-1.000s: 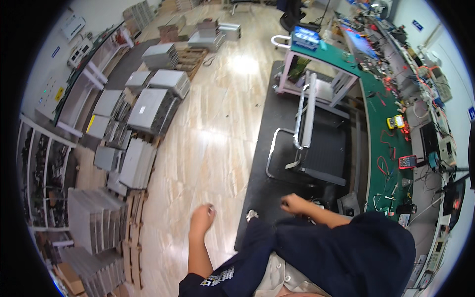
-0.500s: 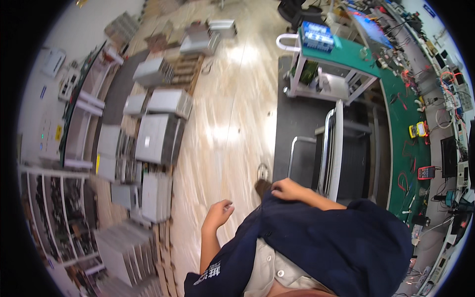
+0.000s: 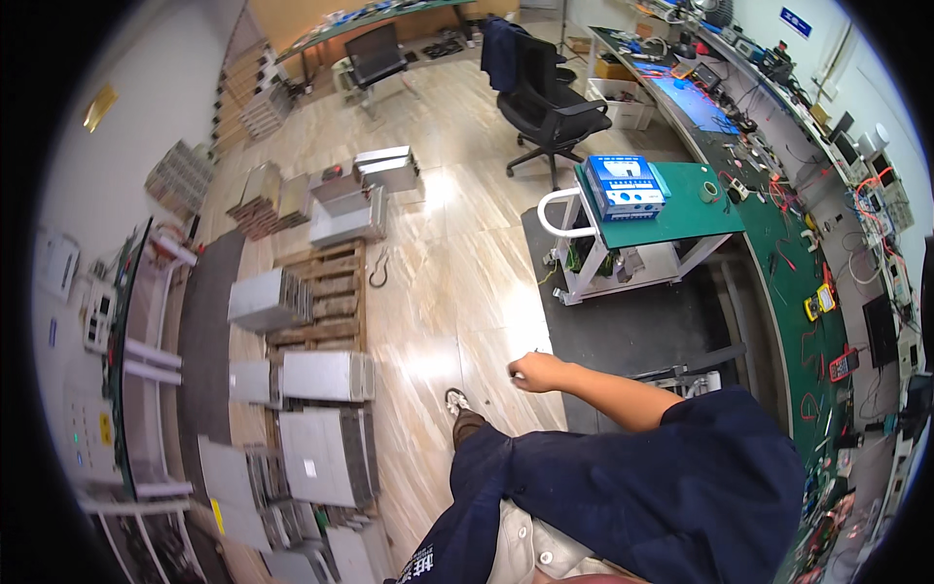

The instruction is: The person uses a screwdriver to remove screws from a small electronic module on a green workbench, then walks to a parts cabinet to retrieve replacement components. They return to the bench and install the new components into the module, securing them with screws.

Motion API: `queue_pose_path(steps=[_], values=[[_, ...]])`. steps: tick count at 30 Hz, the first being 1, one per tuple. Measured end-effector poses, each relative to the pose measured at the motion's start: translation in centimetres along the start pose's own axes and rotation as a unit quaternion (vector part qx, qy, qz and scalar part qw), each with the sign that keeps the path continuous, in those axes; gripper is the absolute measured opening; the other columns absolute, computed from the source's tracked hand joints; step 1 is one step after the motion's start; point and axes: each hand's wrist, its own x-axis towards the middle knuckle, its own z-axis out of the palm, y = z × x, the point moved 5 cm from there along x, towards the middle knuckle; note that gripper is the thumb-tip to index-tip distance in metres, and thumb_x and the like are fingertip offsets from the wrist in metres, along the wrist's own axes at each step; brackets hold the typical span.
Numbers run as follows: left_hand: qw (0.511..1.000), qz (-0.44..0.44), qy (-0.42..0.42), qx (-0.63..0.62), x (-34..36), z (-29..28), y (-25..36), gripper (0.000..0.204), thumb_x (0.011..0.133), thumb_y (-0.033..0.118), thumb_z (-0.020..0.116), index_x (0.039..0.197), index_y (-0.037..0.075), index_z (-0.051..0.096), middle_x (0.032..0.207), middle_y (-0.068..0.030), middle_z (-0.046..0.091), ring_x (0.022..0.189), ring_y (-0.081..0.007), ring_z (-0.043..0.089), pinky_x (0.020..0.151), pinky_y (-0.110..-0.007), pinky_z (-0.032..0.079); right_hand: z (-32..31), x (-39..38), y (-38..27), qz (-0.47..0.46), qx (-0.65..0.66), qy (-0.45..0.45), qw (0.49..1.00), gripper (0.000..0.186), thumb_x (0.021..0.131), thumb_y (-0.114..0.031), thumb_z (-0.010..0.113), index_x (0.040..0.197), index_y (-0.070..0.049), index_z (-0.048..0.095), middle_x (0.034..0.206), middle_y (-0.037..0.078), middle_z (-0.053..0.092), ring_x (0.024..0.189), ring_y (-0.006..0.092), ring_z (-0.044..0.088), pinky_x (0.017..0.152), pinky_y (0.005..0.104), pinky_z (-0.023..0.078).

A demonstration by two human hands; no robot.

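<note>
My right hand (image 3: 533, 372) is held out over the floor beside my dark shirt (image 3: 642, 487), fingers curled; what they hold, if anything, is too small to make out. My left hand is out of view. My shoe (image 3: 457, 404) is on the tiled floor (image 3: 443, 331). To the right of my hand is a metal frame (image 3: 693, 382) on a black mat (image 3: 632, 336), mostly behind my arm. Beyond it stands a white-framed cart (image 3: 574, 287) with a green top, a blue-and-white box (image 3: 625, 187) and a roll (image 3: 708, 192).
Grey metal cases (image 3: 326, 453) and wooden pallets (image 3: 331, 304) line the left. A long green bench (image 3: 817, 370) with meters and cables runs along the right. A black office chair (image 3: 540, 97) stands behind the cart, another chair (image 3: 375, 58) by a far table (image 3: 341, 27).
I have moved forward, bringing the cart nearer and the far chairs and table into view. My left hand has dropped out of view; my right hand stays out in front.
</note>
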Motion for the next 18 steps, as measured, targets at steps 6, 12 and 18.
queue_pose_path(steps=[6, 12, 18], values=[[0.993, 0.088, -0.047, 0.069, 12.9, -14.2, 38.2, 0.018, 0.093, 0.014, 0.058, 0.092, 0.001, 0.070, 0.067, -0.0097, 0.066, 0.055, -0.0195, 0.064, 0.048, -0.033, 0.050, -1.7, 5.9, 17.8, 0.408, 0.014, -0.089, 0.908, 0.033, 0.076, -0.033, 0.070, 0.084, -0.002, 0.078, 0.089, 0.026, 0.074, 0.095, 0.0405, 0.073, 0.085, 0.0469, 0.058], [0.952, 0.289, 0.104, 0.012, 23.8, -23.3, 89.7, 0.010, 0.096, 0.012, 0.061, 0.095, 0.003, 0.065, 0.071, -0.0071, 0.066, 0.057, -0.0156, 0.063, 0.046, -0.028, 0.047, -11.9, 16.6, 28.9, 0.589, 0.272, 0.054, 0.759, 0.024, 0.078, -0.023, 0.068, 0.076, -0.001, 0.077, 0.064, 0.018, 0.069, 0.057, 0.0284, 0.071, 0.058, 0.0395, 0.059], [0.918, 0.388, 0.077, 0.013, 29.5, -16.1, 123.2, 0.015, 0.102, 0.017, 0.059, 0.094, 0.005, 0.063, 0.071, -0.0058, 0.063, 0.056, -0.0141, 0.060, 0.044, -0.029, 0.045, -24.2, 42.9, 39.4, 0.480, 0.088, -0.031, 0.873, 0.044, 0.077, -0.035, 0.073, 0.106, -0.003, 0.079, 0.105, 0.024, 0.075, 0.102, 0.0407, 0.073, 0.092, 0.0439, 0.058]])
